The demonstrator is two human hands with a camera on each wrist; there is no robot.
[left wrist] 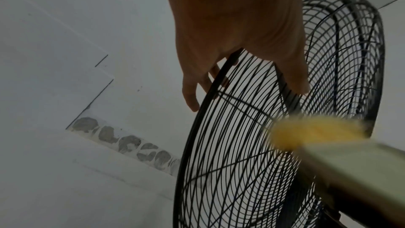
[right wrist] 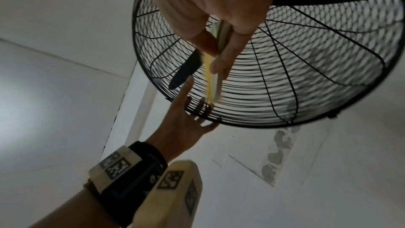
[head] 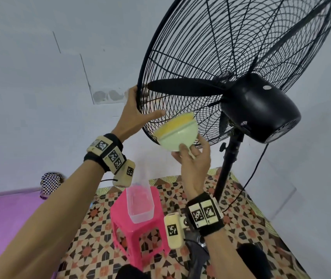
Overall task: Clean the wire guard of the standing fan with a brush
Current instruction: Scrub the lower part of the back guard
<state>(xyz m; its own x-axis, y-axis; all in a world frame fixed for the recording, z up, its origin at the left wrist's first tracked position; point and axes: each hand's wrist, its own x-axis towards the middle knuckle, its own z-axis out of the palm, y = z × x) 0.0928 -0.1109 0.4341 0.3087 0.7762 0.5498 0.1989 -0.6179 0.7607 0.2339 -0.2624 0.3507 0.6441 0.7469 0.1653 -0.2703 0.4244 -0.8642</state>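
A black standing fan's wire guard (head: 200, 47) (left wrist: 230, 145) (right wrist: 306, 84) fills the upper right, with the motor housing (head: 261, 105) behind it. My left hand (head: 134, 115) (left wrist: 230, 32) (right wrist: 184, 124) grips the guard's left rim, fingers on one side and thumb on the other. My right hand (head: 194, 164) (right wrist: 210, 6) pinches the handle of a pale green brush (head: 176, 135) (right wrist: 215, 82). Its yellow bristles (left wrist: 315, 131) press against the wires on the lower part of the guard, just right of my left hand.
Below my hands a pink plastic stool (head: 124, 214) carries a clear container (head: 140, 200) on patterned floor tiles. The fan's pole (head: 229, 164) and black cord (head: 255, 172) run down at right. A purple mat (head: 9, 218) lies at left. A pale wall stands behind.
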